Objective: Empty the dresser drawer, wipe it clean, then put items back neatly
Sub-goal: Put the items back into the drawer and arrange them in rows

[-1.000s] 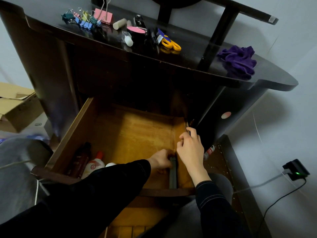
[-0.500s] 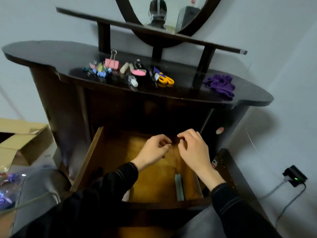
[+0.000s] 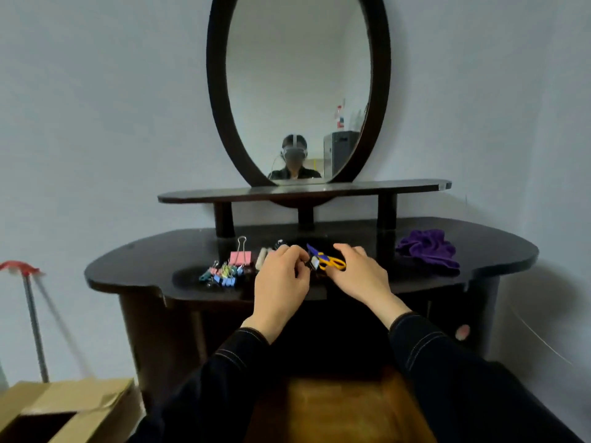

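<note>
Both my hands are up on the dark dresser top [image 3: 144, 266], among the small items laid out there. My left hand [image 3: 281, 282] has its fingers curled, and its fingertips pinch a small dark item [image 3: 309, 266]. My right hand [image 3: 356, 276] lies with relaxed fingers over the yellow-handled scissors [image 3: 332, 263], touching or just above them. To the left lie coloured binder clips [image 3: 220, 277], a large pink clip [image 3: 241, 257] and a cream stick [image 3: 262, 260]. A purple cloth [image 3: 427, 252] sits at the right. The open drawer [image 3: 339, 410] shows its amber floor between my sleeves.
An oval mirror [image 3: 297, 91] on a raised shelf [image 3: 415, 187] stands behind the items. A cardboard box [image 3: 64, 407] is on the floor at the lower left, with a red-topped pole [image 3: 30, 298] beside it. A wall is close on the right.
Both hands have left the drawer and risen to the dresser top. The view has tilted up, so the drawer's contents are now out of sight.
</note>
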Tool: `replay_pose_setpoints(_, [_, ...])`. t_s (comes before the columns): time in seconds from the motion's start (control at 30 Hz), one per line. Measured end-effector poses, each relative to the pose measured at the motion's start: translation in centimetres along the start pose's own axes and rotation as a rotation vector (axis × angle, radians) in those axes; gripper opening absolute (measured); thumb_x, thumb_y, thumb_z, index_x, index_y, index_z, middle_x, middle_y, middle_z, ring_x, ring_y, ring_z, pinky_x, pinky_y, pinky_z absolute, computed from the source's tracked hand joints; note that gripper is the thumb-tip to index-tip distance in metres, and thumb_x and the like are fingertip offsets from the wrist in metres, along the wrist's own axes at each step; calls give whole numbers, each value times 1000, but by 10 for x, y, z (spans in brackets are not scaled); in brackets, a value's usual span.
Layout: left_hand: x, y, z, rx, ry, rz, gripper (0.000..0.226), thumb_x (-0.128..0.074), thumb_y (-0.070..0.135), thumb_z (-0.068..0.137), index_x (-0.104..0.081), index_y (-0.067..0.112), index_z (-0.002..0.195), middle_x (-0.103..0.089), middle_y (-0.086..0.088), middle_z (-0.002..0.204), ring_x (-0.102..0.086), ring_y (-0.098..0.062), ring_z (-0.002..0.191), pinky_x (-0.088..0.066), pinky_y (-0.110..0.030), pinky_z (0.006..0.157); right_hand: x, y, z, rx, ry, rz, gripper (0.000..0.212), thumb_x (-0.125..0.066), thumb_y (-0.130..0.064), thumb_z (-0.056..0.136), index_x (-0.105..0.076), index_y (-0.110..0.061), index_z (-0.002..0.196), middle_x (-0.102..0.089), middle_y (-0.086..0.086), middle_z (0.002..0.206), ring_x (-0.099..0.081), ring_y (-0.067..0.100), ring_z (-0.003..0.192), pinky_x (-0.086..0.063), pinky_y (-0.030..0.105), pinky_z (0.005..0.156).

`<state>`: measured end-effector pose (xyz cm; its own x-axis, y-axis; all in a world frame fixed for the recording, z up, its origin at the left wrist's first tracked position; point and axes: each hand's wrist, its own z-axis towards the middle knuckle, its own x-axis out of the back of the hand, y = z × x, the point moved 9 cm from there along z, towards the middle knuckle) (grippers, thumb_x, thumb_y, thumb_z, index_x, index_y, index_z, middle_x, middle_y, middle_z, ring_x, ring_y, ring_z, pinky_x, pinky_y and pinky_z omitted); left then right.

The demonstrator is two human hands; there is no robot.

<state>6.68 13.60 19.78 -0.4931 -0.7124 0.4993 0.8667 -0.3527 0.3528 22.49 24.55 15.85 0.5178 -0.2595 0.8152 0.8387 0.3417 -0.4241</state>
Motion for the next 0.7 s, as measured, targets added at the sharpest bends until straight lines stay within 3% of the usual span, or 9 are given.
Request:
replay_pose_setpoints(0.07, [-8,-10,17,-16,-30,106,15,-60,13,86,-68,19,98,-60,4,94,-49,-20,94,-46,-35,78,-10,-1,8,32,-71,-107,66,-43,-72,89,-33,-46,149,-45,-1,145,-58,30,120,-43,39,82])
replay_pose_setpoints(0.2, [-39,-53,38,153,-232,120,27,-57,22,91,-67,23,115,-59,0,113,-45,-24,112,-43,-36,94,-14,-3,15,61,-113,-163,48,-39,-75,89,-56,-46,123,-57,-5,117,-63,24,100,-42,36,74])
replay_pose_setpoints(0.3, [-57,-71,48,269,-303,80,25,-52,33,91,-68,23,109,-62,-1,110,-53,-26,109,-47,-40,94,-11,-1,16,43,-82,-117,33,-50,-67,89,-53,-40,105,-52,-11,100,-58,14,81,-38,33,67])
replay_pose_setpoints(0.43, [-67,-82,57,455,-247,-8,32,-51,48,88,-66,23,101,-65,-3,107,-59,-27,108,-52,-45,90,-6,7,18,-25,-31,-45,30,-59,-57,86,-50,-30,96,-52,-9,100,-58,13,78,-42,31,65])
replay_pose_setpoints(0.57, [-78,-86,56,505,-295,234,46,-61,56,82,-57,24,114,-51,-5,122,-45,-29,121,-45,-46,94,-5,6,22,-46,-14,-118,55,-58,-66,87,-50,-22,119,-54,-2,116,-63,20,89,-44,34,67])
replay_pose_setpoints(0.7, [-82,-82,58,519,-314,368,46,-58,45,86,-50,15,120,-53,-14,130,-43,-35,124,-41,-50,100,-13,1,30,40,-99,-124,66,-54,-62,91,-34,-30,146,-56,0,129,-63,23,105,-45,35,75])
